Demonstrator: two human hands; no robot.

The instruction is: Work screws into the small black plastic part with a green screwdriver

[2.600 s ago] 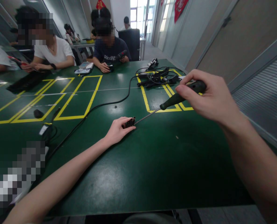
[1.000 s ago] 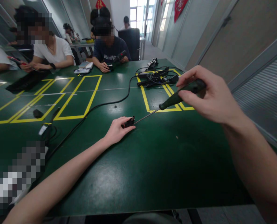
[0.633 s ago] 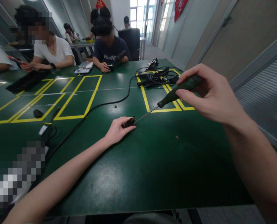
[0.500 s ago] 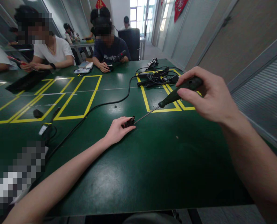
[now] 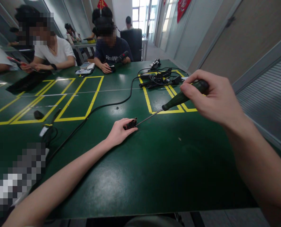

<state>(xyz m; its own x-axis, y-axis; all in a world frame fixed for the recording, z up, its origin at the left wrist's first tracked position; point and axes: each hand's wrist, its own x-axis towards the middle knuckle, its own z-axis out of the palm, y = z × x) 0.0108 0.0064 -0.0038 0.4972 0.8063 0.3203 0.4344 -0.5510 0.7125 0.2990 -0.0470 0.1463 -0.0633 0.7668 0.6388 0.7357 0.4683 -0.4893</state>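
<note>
Near the middle of the green table (image 5: 154, 164), my left hand (image 5: 119, 130) grips a small black part (image 5: 130, 125) between thumb and fingers. A short round metal piece sticks up from that part. My right hand (image 5: 211, 94) is closed around the dark green handle of a screwdriver (image 5: 178, 99), raised above the table. Its thin metal shaft slants down to the left, and the tip meets the right side of the black part. The exact spot under the tip is too small to make out.
Black cables and parts (image 5: 158, 78) lie tangled in a yellow-taped area at the back. A long black cable (image 5: 102, 105) crosses the table. Left are a black lump (image 5: 38, 115) and a blurred-out object (image 5: 22, 173). Several people sit beyond.
My right hand has shifted slightly at the screwdriver's handle, its fingers and thumb placed differently, and the handle has moved a little to the right. The left hand and black part look unchanged.
</note>
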